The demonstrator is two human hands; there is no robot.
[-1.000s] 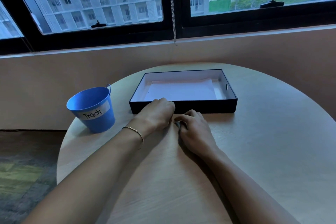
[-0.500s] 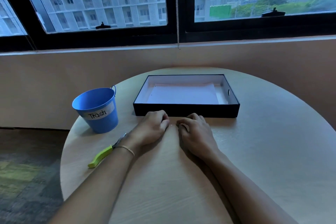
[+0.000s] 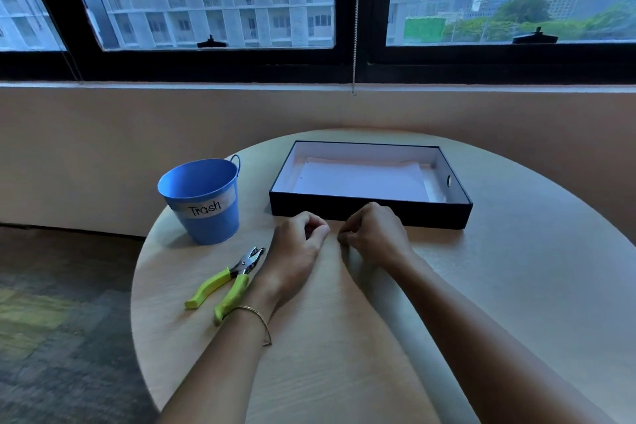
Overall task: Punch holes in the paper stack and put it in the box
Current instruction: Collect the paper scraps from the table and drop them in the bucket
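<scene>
my left hand point(image 3: 298, 244) and right hand point(image 3: 377, 234) sit side by side at the middle of the frame, just below the box point(image 3: 371, 213). both are curled loosely, fingertips pinched in toward each other, almost touching at the gap between them. whether they pinch something tiny i cannot tell; nothing shows between the fingers. a thin bracelet point(image 3: 258, 315) circles my left wrist.

the box is black outside, white inside, lying open in the upper middle of the frame on the round table point(image 3: 516, 286). the paper point(image 3: 361, 179) lies flat inside it, with small holes visible along its left edge.

the punch point(image 3: 227, 280), with yellow-green handles and a metal head, lies on the table at the lower left of my left hand, its near handle partly hidden under my wrist. its head points up and right.

the blue bucket point(image 3: 203, 200), labelled "trash", stands upright at centre left, near the table's edge and left of the box, apart from it.
</scene>
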